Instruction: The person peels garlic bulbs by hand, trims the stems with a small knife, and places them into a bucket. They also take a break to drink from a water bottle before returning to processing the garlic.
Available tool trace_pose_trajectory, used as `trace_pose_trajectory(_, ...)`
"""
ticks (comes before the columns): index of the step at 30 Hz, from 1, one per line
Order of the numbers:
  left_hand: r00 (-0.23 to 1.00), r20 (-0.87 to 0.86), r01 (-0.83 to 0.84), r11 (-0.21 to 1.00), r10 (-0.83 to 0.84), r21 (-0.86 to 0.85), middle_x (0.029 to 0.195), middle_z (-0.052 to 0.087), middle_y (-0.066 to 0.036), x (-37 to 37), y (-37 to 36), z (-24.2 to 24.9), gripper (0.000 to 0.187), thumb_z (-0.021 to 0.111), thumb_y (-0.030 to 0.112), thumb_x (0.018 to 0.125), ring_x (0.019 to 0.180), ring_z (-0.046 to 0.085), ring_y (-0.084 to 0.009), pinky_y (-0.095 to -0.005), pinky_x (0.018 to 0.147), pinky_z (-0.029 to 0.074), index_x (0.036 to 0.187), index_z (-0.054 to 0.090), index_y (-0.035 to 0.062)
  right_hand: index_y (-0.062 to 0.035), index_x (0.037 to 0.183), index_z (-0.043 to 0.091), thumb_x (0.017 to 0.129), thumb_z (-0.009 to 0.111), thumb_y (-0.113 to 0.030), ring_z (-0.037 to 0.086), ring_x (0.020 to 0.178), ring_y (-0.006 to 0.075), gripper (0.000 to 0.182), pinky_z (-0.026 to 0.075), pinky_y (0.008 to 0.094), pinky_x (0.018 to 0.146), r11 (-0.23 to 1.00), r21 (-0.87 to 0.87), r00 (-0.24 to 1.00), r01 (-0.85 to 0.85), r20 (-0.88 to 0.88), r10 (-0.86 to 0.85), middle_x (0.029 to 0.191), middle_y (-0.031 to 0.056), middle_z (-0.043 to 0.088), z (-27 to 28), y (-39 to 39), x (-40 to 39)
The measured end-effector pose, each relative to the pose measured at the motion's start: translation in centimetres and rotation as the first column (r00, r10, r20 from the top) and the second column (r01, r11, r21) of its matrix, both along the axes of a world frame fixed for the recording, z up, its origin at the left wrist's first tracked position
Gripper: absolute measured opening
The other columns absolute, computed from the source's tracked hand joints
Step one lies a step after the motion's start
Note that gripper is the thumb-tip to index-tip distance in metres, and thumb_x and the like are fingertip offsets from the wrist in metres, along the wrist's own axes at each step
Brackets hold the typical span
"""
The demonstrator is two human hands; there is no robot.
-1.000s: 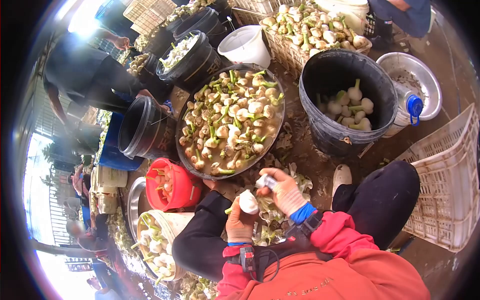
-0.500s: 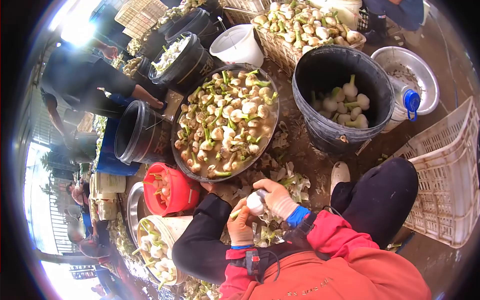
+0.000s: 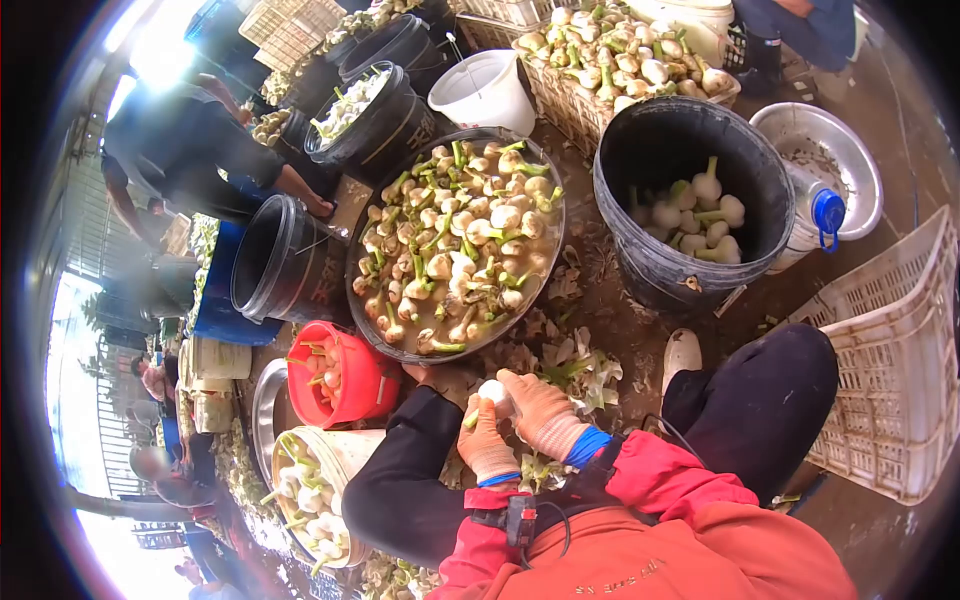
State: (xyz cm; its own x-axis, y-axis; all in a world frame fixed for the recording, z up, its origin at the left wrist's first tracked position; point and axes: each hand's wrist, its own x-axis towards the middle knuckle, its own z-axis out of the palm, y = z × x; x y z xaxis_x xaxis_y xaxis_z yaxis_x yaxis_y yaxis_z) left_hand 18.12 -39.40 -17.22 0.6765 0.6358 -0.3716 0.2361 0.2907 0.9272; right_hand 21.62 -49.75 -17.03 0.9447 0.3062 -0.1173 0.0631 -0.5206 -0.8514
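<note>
The left hand point(image 3: 487, 443) and right hand point(image 3: 537, 408) both grip one white onion bulb point(image 3: 494, 392), held just below the wide metal basin point(image 3: 368, 300) of soaking onions; peelings point(image 3: 580, 365) lie right of the bulb, beneath that basin

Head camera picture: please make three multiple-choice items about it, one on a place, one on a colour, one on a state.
1. Where is the big round basin of unpeeled bulbs?
A. just beyond the two hands
B. inside the white crate
C. behind the person

2. What colour is the small bucket to the left of the hands?
A. blue
B. red
C. yellow

3. What state is the white bulb in?
A. lying in the mud
B. floating in water
C. held between both hands

Answers: 1 A, the basin sits right above the hands in the picture. 2 B, its wall is plainly red. 3 C, the left hand and right hand both grip it.
</note>
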Motion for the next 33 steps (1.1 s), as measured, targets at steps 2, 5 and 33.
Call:
trace_pose_trajectory(2,1.000,0.008,0.018,1.000,-0.017,-0.025,0.100,0.064,-0.007,-0.1,0.3,-0.6,0.035,0.066,0.016,0.086,0.083,0.062,-0.0151,-0.0275,0.063,0.052,0.117,0.058,0.0021,-0.0124,0.127,0.043,0.076,0.058,-0.007,0.056,0.097,0.0379,0.053,0.046,0.0443,0.082,1.000,-0.027,1.000,-0.003,-0.018,0.002,0.105,0.0193,0.056,-0.2,0.0,0.1)
trace_pose_trajectory(5,0.994,0.047,0.108,0.982,-0.102,-0.155,0.102,0.063,-0.009,-0.9,1.3,-0.3,0.030,0.063,0.018,0.087,0.088,0.063,-0.0199,-0.0333,0.068,0.055,0.113,0.058,0.0028,-0.0122,0.124,0.047,0.078,0.058,-0.009,0.056,0.099,0.0375,0.047,0.046,0.0429,0.084,0.996,-0.001,0.996,0.085,-0.023,-0.085,0.107,0.0205,0.057,-2.5,-0.5,0.8)
trace_pose_trajectory(33,0.537,0.674,0.843,0.340,-0.507,-0.417,0.138,0.039,-0.012,13.3,-10.4,10.3,0.079,0.063,0.042,0.085,0.121,0.045,-0.0275,-0.0414,0.102,0.036,0.143,0.023,0.0054,-0.0093,0.107,0.064,0.082,0.056,-0.024,0.061,0.095,0.0335,0.029,0.047,0.0366,0.083,0.706,0.648,0.948,0.287,-0.297,-0.112,0.103,0.0166,0.065,-21.7,1.1,0.5)
